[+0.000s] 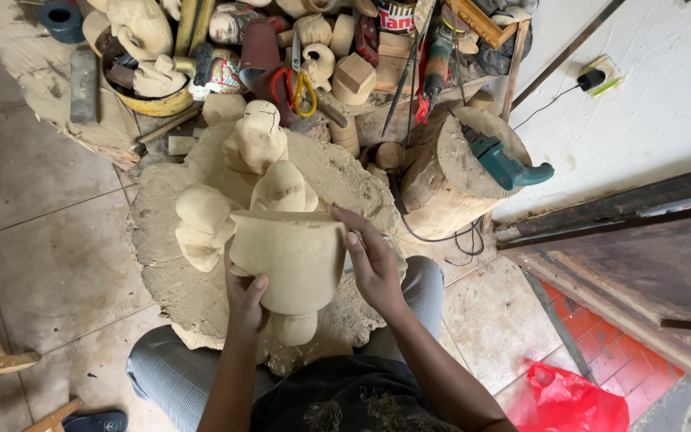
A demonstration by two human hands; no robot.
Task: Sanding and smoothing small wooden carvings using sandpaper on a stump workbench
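Note:
I hold a pale, rough-carved wooden figure (pixel 289 256) over my lap, its wide flat end up and a narrow knob at the bottom. My left hand (pixel 245 300) grips it from below on the left side, thumb on its front. My right hand (pixel 369 260) presses flat against its right edge, fingers curled over the rim. Just behind it, several other unfinished pale carvings (pixel 259 140) stand on a sawdust-covered stump (pixel 161 264).
A cluttered bench at the top holds carvings, wood blocks, painted figures and yellow-handled scissors (pixel 301 88). A teal power tool (pixel 505 164) lies on a round log at the right. Dark planks lean along the right wall; a red plastic bag (pixel 573 400) is on the floor.

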